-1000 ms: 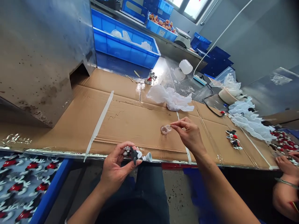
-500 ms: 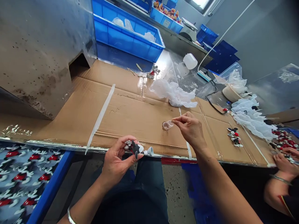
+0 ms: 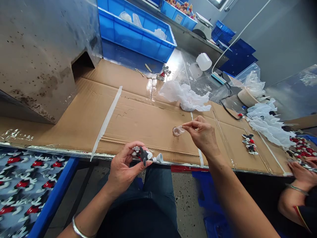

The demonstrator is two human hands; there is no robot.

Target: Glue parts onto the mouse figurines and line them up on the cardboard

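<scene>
Just past the right hand's [image 3: 203, 136] fingertips, a small clear plastic cup [image 3: 177, 131] sits on the cardboard sheet [image 3: 138, 130]. Its edge is caught between thumb and forefinger, which press together in a tight pinch while the other fingers curl loosely behind them. That arm reaches forward from the lower right, with the wrist slightly bent. Below those fingers, at the sheet's near edge, the left hand [image 3: 121, 168] cradles a black-and-white cartoon mouse figurine [image 3: 144, 156], its fingers wrapped over the top and its thumb lying across the front. A pale flared cone [image 3: 158, 158] pokes out beyond the fingertips, and a silver bangle [image 3: 78, 231] circles that wrist. Beyond the right fingertips lie crumpled plastic film [image 3: 184, 96] and, further right, a small cluster of mouse figurines [image 3: 250, 144]. Past them, a co-worker's hand [image 3: 300, 173] rests near a heap of red-and-white figurine parts [image 3: 302, 147]. Left of the left fingers, printed mouse fabric [image 3: 24, 185] fills a blue-rimmed bin [image 3: 54, 195].
</scene>
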